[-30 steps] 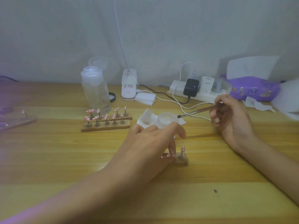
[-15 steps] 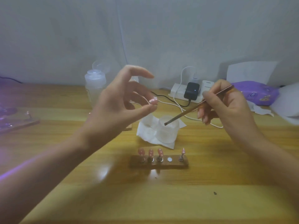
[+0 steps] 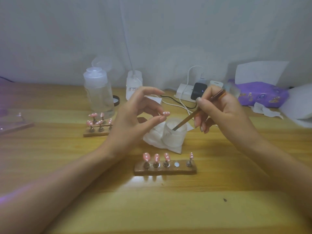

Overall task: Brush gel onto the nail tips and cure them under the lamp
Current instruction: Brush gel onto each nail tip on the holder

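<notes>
Take the milky jar (image 3: 175,132) as the centre of your dial. Your right hand (image 3: 224,112) comes in from 3 o'clock with its fingers curled round the brush (image 3: 194,115), which slants down so that its tip sits inside the jar's mouth. The bristles are lost against the pale contents, so how deep they go cannot be told.

Your left hand (image 3: 133,115), at 9 o'clock, pinches one pink nail tip (image 3: 166,113) between the thumb and a fingertip. Which finger is hard to make out, and the tip's little stand is hidden behind them. The forefinger arches loosely above, holding nothing. The tip hangs in the air just beside the jar's rim, at about 11 o'clock.

The jar stands on a crumpled white tissue (image 3: 153,137). At 6 o'clock lies the near wooden holder (image 3: 165,170) with four pink tips standing on it and one bare round spot (image 3: 176,164) between the third and the last. A second holder (image 3: 96,133) at 9 o'clock, well apart, is partly covered by your left wrist, so its tips cannot be counted.

At the back of the table (image 3: 67,166) stand a clear bottle (image 3: 99,97) and a white base (image 3: 134,85) whose thin stem runs out of the top of the view. Near them lies a power strip (image 3: 184,92), partly behind your right hand. A purple glow touches the left edge, its source out of view.
</notes>
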